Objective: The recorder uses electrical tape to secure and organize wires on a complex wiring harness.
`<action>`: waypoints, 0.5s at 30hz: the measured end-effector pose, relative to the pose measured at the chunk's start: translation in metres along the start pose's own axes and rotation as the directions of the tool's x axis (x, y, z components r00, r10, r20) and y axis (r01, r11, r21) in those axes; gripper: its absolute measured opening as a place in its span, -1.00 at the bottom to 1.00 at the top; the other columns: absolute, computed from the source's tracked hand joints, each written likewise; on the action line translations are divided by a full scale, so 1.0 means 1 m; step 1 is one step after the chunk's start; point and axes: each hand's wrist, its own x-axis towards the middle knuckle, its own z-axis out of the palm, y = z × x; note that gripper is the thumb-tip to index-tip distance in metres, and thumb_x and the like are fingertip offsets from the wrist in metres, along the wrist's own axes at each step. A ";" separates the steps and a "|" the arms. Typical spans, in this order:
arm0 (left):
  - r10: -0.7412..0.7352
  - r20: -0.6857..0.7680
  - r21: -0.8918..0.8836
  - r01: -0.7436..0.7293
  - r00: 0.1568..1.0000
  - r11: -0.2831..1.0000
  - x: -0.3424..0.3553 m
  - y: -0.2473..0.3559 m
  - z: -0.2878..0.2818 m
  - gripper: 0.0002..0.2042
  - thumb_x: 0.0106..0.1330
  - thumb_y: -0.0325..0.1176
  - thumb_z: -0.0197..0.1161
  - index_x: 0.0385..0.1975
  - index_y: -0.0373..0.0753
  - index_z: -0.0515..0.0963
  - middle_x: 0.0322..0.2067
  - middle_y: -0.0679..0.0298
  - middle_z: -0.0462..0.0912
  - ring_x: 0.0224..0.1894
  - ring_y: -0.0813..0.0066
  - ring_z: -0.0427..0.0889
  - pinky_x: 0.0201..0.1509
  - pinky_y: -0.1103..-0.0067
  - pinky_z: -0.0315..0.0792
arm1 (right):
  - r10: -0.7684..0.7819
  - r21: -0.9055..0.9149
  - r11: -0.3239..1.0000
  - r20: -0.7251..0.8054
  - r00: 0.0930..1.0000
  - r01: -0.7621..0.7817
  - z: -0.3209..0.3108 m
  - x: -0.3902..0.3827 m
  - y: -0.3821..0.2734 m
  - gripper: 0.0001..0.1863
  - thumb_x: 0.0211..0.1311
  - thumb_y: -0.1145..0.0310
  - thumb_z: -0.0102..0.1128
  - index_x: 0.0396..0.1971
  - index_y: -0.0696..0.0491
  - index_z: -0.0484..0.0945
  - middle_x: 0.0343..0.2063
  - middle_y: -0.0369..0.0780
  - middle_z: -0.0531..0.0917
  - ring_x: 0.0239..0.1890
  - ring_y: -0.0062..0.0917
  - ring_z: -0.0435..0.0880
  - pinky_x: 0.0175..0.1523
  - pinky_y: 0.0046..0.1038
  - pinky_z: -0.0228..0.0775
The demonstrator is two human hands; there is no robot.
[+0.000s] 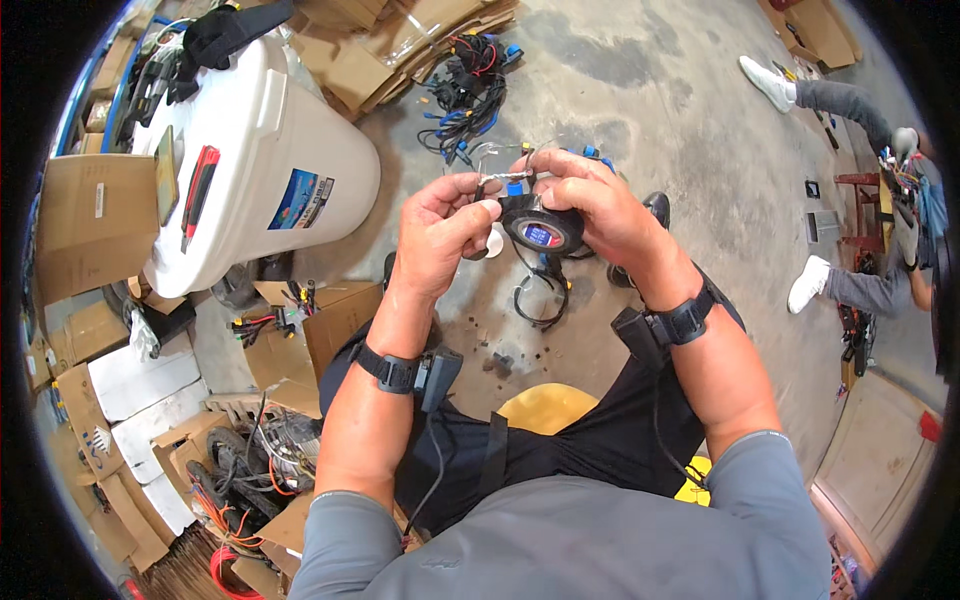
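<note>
My left hand [440, 225] is closed, thumb and fingers pinching a dark wire whose bare, twisted silvery strands [512, 176] stretch across toward my right hand. In my closed right hand [600, 205] is a roll of black electrical tape [543, 228] with a blue and red label in its core. The tape's free end runs toward my left thumb. Just above the roll, a blue connector [516, 188] shows between the hands. Below them, a black cable loop [541, 300] hangs or lies over the floor; I cannot tell which.
A big white tub [325, 150] stands at left, with a red utility knife [200, 198] on its lid. Beyond my hands lies a heap of dark cables [468, 95]. Cardboard boxes [335, 325] crowd the left. Another person's legs [860, 275] extend in from the right.
</note>
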 end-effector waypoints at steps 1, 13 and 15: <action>-0.012 -0.026 0.020 0.012 1.000 1.000 -0.001 0.001 0.000 -0.75 0.17 -0.55 0.29 -0.13 -0.34 0.56 -0.45 0.32 0.57 -0.60 0.69 0.40 -0.60 0.75 0.22 | 0.002 -0.001 1.000 0.003 1.000 -0.002 0.001 0.000 -0.001 -0.48 0.07 0.39 0.09 0.04 0.36 0.43 -0.04 -0.09 0.55 -0.04 -0.48 0.53 0.11 -0.51 0.36; -0.018 -0.056 -0.017 0.017 0.998 1.000 -0.001 -0.001 0.003 -0.72 0.10 -0.61 0.33 -0.15 -0.29 0.57 -0.42 0.32 0.61 -0.60 0.72 0.42 -0.60 0.78 0.22 | -0.026 -0.407 0.913 -0.029 0.999 0.012 0.005 0.003 0.006 -0.49 0.18 0.35 0.16 0.12 0.25 0.40 -0.46 -0.29 0.57 -0.40 -0.70 0.50 -0.31 -0.61 0.34; -0.012 -0.063 -0.013 0.011 0.998 1.000 -0.001 0.000 0.006 -0.71 0.09 -0.61 0.32 -0.15 -0.29 0.57 -0.43 0.32 0.61 -0.60 0.72 0.42 -0.59 0.78 0.22 | -0.012 -0.426 0.905 -0.053 0.999 -0.012 0.006 0.002 0.008 -0.46 0.17 0.36 0.17 0.14 0.24 0.38 -0.37 -0.23 0.62 -0.36 -0.69 0.53 -0.31 -0.59 0.37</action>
